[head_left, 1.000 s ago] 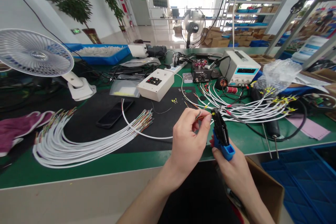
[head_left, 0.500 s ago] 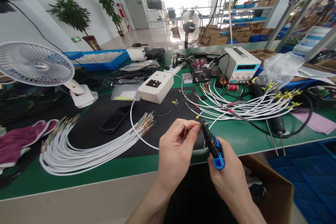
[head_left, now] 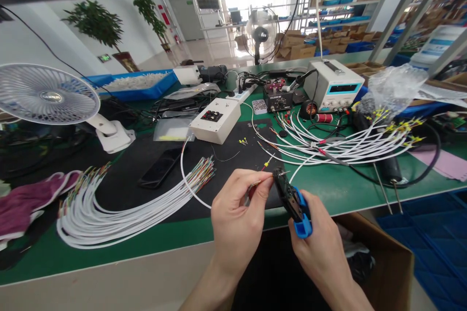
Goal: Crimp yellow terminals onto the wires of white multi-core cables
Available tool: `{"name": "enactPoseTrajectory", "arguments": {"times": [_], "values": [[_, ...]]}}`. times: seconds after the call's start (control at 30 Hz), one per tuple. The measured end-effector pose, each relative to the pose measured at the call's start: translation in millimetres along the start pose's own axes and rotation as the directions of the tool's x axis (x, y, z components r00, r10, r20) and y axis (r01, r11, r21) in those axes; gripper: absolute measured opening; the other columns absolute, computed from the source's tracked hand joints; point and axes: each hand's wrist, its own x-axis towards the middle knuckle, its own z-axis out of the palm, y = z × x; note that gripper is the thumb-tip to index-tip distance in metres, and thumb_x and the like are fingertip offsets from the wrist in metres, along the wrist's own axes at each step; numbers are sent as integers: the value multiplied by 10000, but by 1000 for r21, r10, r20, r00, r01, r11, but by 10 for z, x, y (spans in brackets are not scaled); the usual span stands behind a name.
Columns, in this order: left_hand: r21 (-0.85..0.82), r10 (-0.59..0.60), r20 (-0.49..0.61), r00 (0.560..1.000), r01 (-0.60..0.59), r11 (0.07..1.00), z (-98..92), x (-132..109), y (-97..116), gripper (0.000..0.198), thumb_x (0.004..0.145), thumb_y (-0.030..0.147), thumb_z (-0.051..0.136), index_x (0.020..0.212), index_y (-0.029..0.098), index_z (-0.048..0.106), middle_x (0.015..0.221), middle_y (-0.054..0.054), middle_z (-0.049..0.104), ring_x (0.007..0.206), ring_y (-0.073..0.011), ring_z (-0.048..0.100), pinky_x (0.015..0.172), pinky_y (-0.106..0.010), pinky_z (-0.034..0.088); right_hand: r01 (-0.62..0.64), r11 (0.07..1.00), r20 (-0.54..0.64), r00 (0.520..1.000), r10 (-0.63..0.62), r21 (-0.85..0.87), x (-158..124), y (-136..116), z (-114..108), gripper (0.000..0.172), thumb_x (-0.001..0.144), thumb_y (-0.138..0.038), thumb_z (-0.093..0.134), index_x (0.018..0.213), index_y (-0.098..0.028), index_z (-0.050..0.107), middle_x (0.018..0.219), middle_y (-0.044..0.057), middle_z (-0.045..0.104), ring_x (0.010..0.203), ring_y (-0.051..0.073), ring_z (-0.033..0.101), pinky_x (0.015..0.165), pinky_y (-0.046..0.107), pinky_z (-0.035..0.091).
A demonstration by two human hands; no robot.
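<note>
My left hand (head_left: pixel 237 216) pinches the thin coloured wires at the end of a white cable (head_left: pixel 189 184), thumb and forefinger closed just left of the tool's jaws. My right hand (head_left: pixel 317 243) grips a black crimping tool with blue handles (head_left: pixel 292 201), its head tilted up and left toward the wire ends. The white cable loops away to the left over the black mat (head_left: pixel 233 155). Both hands hover above the near edge of the green bench (head_left: pixel 328 189).
A bundle of white cables with coloured ends (head_left: pixel 120 199) lies left. More white cables with yellow terminals (head_left: pixel 357 143) fan right. A white desk fan (head_left: pixel 47 102), phone (head_left: pixel 160 167), white switch box (head_left: pixel 215 119), power supply (head_left: pixel 335 87) and cardboard box (head_left: pixel 383 252) surround me.
Both hands have drifted left and down toward the bench edge, carrying the wires and the crimping tool. The tool now tilts further to the left.
</note>
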Motion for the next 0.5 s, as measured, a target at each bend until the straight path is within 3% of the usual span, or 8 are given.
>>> {"name": "enactPoseTrajectory", "arguments": {"times": [0.3,0.5], "values": [[1,-19,10,1000,19,1000,-12,11,0,104,977,178,706,977,240,789,913,-10,717,821,-156,665,703,-254,504,0,1000,-4,1000,-1,-21,-10,23,29,614,784,-106,588,1363,-277,479,1221,96,642,1115,324,642,966,497,538],[139,72,-9,997,-70,988,-44,-22,46,171,964,103,697,996,251,775,945,10,710,823,-123,659,704,-229,493,16,1000,-15,1000,-16,-20,-12,-13,17,544,845,-134,576,1364,-265,483,1195,101,643,1099,322,638,944,485,535]]}}
